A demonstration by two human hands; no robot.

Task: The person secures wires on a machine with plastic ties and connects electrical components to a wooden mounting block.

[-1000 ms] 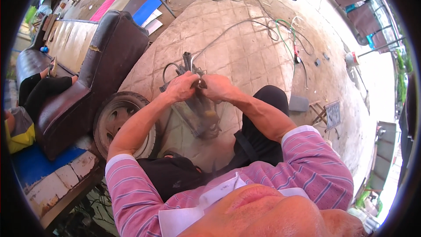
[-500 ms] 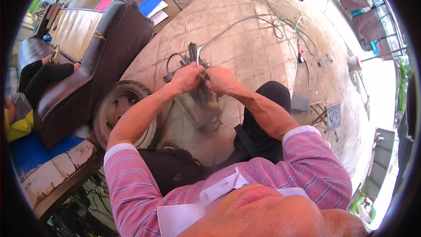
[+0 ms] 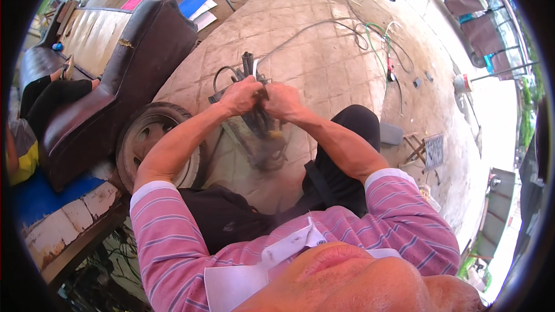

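My left hand and my right hand are close together in front of me, both with closed fingers. A short white strip sticks up between them. What the fingers hold is mostly hidden, and I cannot make it out. Just beyond the hands, a dark upright metal piece and a black loop rise from a cluster of dark parts. Below the hands, a blurred heap of dark, dusty objects lies on the ground between my legs.
To my left stand a spoked wheel with a tyre and a dark leather seat, with another person's legs near it. Cables and a thin green hose trail over the paving ahead. A small folding stool stands right.
My hands have drawn slightly closer together. The white strip between them now stands straighter, where it curved before. The whole view has shifted a little.
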